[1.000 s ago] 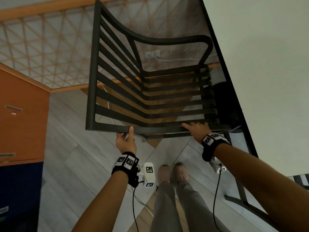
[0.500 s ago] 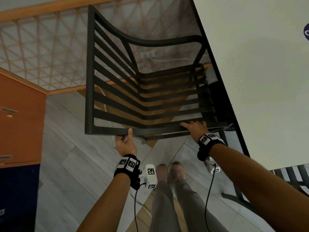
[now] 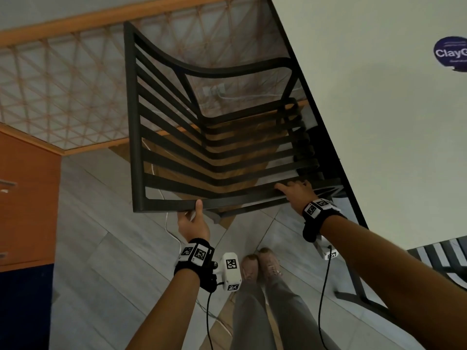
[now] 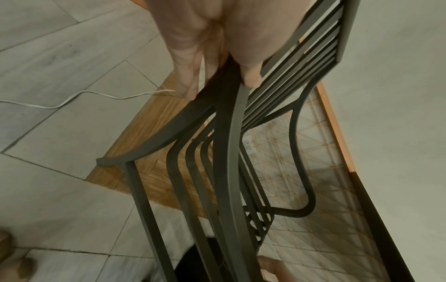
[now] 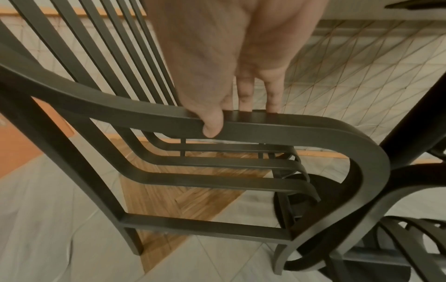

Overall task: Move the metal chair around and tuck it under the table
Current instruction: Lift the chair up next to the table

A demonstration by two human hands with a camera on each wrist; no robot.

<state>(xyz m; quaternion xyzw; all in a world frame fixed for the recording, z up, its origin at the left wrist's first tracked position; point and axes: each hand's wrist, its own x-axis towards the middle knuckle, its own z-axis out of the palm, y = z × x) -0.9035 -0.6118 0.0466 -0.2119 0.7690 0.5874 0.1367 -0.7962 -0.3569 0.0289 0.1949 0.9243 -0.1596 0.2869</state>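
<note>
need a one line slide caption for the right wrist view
Right hand grips the curved top rail of the dark metal chair, thumb in front, fingers behind.

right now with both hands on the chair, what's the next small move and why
Probably ease the chair a little further toward the table. Left hand and right hand both grip its top rail, and its right side already sits at the table edge, though most of the seat looks still outside.

Dark metal chair (image 3: 177, 157), matt painted finish, smooth flat slats. Table (image 3: 379, 122) top pale, smooth, matt; black frame edge. Floor (image 3: 101, 248) of grey wood-look planks, low sheen, with warm wood parquet patch (image 4: 154, 122). Orange glossy cabinet (image 3: 27, 198). Thin white plastic cable (image 4: 72, 99).
</note>
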